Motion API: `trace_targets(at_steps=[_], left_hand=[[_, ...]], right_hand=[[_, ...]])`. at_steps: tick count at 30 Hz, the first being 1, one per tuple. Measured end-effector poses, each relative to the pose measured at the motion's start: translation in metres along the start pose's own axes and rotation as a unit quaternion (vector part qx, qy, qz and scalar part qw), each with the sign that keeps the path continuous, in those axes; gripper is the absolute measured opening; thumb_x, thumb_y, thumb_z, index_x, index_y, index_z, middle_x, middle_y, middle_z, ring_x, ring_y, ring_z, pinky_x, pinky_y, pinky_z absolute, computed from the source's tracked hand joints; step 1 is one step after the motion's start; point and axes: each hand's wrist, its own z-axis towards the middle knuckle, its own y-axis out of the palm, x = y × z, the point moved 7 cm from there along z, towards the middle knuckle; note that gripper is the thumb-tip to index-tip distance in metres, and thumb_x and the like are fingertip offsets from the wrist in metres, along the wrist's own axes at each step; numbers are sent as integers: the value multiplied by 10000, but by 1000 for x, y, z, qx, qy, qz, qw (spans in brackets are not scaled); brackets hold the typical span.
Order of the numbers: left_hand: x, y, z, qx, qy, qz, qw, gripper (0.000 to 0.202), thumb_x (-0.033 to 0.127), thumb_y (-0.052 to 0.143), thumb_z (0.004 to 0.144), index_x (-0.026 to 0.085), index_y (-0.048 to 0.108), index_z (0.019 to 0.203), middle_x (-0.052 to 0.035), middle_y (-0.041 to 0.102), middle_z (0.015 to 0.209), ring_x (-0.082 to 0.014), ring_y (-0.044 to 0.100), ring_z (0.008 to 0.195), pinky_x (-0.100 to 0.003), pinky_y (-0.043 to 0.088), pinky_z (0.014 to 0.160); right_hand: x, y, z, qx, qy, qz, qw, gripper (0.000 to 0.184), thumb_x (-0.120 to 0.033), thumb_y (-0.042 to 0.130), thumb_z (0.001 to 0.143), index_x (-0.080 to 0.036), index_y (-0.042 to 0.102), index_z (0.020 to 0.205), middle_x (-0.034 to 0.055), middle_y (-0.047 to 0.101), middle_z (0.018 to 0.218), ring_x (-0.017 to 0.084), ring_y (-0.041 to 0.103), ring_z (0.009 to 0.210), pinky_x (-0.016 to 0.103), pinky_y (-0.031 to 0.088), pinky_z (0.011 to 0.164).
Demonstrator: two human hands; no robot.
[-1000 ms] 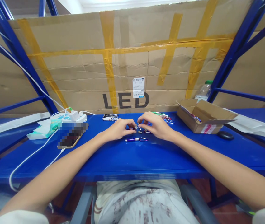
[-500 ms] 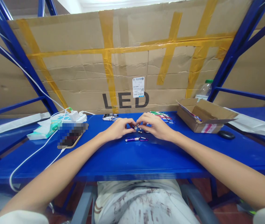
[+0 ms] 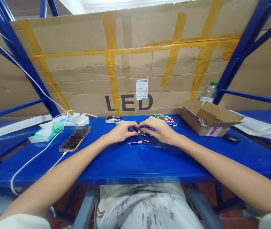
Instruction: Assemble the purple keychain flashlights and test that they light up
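My left hand (image 3: 123, 132) is closed round a small purple penlight tube (image 3: 133, 132), its open silver end facing right. Close against that end are the fingertips of my right hand (image 3: 158, 129), pinched together; what they hold, if anything, is too small to make out. Several small button cells (image 3: 143, 135) lie on the blue table between the hands. A purple penlight (image 3: 136, 142) with a cord loop lies just in front of them. Another small dark part is partly hidden under my right hand.
Behind my hands lie a row of coloured penlights (image 3: 167, 119) and a group of black and silver ones (image 3: 112, 120). An open cardboard box (image 3: 210, 122) and a black mouse (image 3: 231, 138) are at right. A phone (image 3: 75, 140), cables and a power strip (image 3: 84, 120) are at left.
Both hands stay almost in place. My right fingertips have shifted slightly at the open end of the purple tube.
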Motion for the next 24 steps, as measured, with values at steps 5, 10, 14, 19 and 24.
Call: trace_targets(at_steps=[5, 10, 14, 19, 24], left_hand=[[0, 0, 0, -4, -14, -27, 1000, 155, 274, 802, 906, 195, 775, 1036, -15, 814, 953, -171, 723, 852, -274, 510, 789], [1, 0, 0, -1, -12, -32, 999, 143, 287, 802, 898, 189, 774, 998, -4, 801, 911, -168, 706, 843, -273, 489, 782], [1, 1, 0, -1, -15, -40, 999, 158, 298, 811, 886, 191, 770, 996, 2, 792, 901, -167, 695, 829, -276, 479, 773], [3, 0, 0, 1, -17, -45, 999, 169, 308, 806, 886, 189, 768, 1001, -1, 794, 905, -168, 693, 834, -281, 485, 782], [3, 0, 1, 3, -19, -44, 999, 170, 310, 809, 879, 191, 769, 993, -1, 797, 894, -168, 690, 822, -285, 494, 784]], right_hand=[[-4, 0, 1, -8, -15, -8, 1000, 144, -289, 582, 1116, -251, 705, 1179, 73, 776, 1088, 256, 651, 1001, 388, 504, 877], [-6, 2, 1, -23, -20, -15, 999, 174, -308, 551, 1131, -244, 707, 1175, 86, 735, 1085, 258, 637, 1026, 384, 496, 894], [-5, 4, 0, -32, -11, -14, 999, 194, -326, 540, 1135, -257, 714, 1185, 85, 735, 1099, 262, 639, 1043, 384, 496, 898], [-3, 3, 0, -29, -12, -7, 999, 185, -326, 551, 1131, -255, 715, 1178, 83, 738, 1089, 257, 645, 1036, 381, 494, 892], [-3, 3, 1, -29, -12, -7, 999, 181, -320, 554, 1128, -258, 723, 1152, 76, 744, 1064, 254, 645, 1008, 386, 496, 878]])
